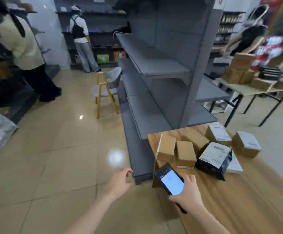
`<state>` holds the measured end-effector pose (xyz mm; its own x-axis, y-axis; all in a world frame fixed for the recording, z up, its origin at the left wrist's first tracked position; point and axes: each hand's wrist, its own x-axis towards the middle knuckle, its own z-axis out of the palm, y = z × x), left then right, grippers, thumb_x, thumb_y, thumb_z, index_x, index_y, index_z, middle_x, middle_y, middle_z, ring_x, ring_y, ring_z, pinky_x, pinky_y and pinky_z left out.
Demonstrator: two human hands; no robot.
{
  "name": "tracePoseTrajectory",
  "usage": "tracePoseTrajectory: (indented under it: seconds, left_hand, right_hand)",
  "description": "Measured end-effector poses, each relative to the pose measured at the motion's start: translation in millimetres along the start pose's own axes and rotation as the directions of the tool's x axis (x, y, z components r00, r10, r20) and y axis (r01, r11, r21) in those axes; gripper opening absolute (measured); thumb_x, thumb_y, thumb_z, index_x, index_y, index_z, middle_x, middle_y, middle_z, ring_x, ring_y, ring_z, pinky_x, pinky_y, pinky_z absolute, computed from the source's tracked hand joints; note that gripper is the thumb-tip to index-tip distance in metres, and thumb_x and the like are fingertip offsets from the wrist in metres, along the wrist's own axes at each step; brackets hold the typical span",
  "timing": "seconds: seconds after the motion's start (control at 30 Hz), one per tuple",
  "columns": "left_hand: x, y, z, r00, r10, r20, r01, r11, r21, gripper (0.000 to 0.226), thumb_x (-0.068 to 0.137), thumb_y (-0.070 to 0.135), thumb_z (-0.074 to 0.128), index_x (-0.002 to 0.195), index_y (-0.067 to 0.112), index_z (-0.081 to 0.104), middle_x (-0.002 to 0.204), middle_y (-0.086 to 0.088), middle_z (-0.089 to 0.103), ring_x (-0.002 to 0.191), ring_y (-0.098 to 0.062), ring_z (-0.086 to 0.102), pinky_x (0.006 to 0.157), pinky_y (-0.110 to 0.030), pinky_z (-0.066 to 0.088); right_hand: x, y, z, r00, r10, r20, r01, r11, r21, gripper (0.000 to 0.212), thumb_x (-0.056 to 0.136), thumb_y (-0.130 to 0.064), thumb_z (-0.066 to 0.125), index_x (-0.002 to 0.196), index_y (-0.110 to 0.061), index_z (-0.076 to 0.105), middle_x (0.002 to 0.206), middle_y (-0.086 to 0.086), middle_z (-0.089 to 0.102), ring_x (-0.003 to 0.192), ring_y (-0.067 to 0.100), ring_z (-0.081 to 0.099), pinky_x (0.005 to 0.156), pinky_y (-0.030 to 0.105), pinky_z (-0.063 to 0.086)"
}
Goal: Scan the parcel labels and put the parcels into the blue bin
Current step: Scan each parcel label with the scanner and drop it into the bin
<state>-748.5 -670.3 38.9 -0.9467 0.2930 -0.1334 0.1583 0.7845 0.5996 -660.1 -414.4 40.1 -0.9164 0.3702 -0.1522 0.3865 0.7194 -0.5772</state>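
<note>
- Big grey shelving unit [156, 68] fills the middle of the view, shelves bare, with a grey-and-wood chair [107, 88] standing just beside its left flank.
- Down at the right, the wooden table [238, 191] carries the whole cluster of parcels at its far end; no blue bin shows anywhere in view, so the drop-off spot cannot be placed.
- Biggest of the lot, the black poly-wrapped parcel [213, 159], label facing up. It looks soft-skinned and slick, so my call is to cup it under the ends rather than pinch the film.
- Behind it, two labelled cardboard boxes [246, 144], and to the left three plain brown boxes [185, 153] with no label showing on the sides that face us. They look stiff and light, easy to take across two opposite faces, though those three would need turning to find a label.
- Right hand [187, 193] is wrapped around a handheld scanner [169, 179], screen lit, held over the table's near corner and just short of the parcels.
- Left hand [120, 181] hangs over the tiled floor, fingers loosely curled, holding nothing.
- My read: the scan comes next and nothing is lifted yet.
</note>
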Motion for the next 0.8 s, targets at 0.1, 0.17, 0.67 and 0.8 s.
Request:
tracePoseTrajectory:
  seconds: [0.1,0.17,0.67,0.8]
  left_hand:
    - [46.7,18.0,20.9,0.999,0.035,0.040,-0.033,0.999,-0.043,0.041,0.084,0.023,0.070,0.121,0.024,0.054,0.106,0.010,0.048,0.098,-0.008,0.050,0.082,-0.015,0.036]
    - [74.0,31.2,35.6,0.997,0.048,0.053,-0.045,0.998,-0.049,0.044,0.085,0.028,0.070,0.124,0.027,0.052,0.111,0.009,0.047,0.102,-0.009,0.050,0.086,-0.018,0.040]
    - [240.6,98.9,102.1,0.913,-0.369,0.175,0.384,0.922,-0.055,0.100,0.077,0.072,0.060,0.151,0.019,0.018,0.153,-0.012,0.026,0.135,-0.033,0.039,0.101,-0.045,0.043]
    - [267.1,96.1,112.7,0.915,-0.319,0.248,0.326,0.945,0.015,0.100,0.071,0.066,0.071,0.147,0.025,0.022,0.144,-0.008,0.036,0.127,-0.029,0.047,0.097,-0.043,0.049]
  right_hand:
    - [26.6,19.2,-12.9,0.997,0.067,-0.044,-0.068,0.997,-0.023,0.094,0.044,-0.049,0.083,0.123,-0.033,0.036,0.113,-0.014,0.031,0.093,0.004,0.038,0.082,0.032,0.054]
    - [43.7,28.7,-21.8,0.993,0.101,-0.060,-0.102,0.995,-0.021,0.096,0.045,-0.048,0.084,0.128,-0.031,0.037,0.118,-0.012,0.032,0.096,0.004,0.037,0.087,0.036,0.054]
    - [168.2,46.1,-55.5,0.984,0.173,-0.034,-0.173,0.985,-0.001,0.096,0.053,-0.037,0.085,0.135,-0.024,0.038,0.126,-0.006,0.038,0.105,0.009,0.041,0.078,0.026,0.051]
    - [196.4,41.6,-52.7,0.981,0.190,-0.042,-0.188,0.981,0.042,0.098,0.047,-0.042,0.086,0.132,-0.026,0.039,0.122,-0.010,0.038,0.097,0.003,0.035,0.062,0.014,0.036]
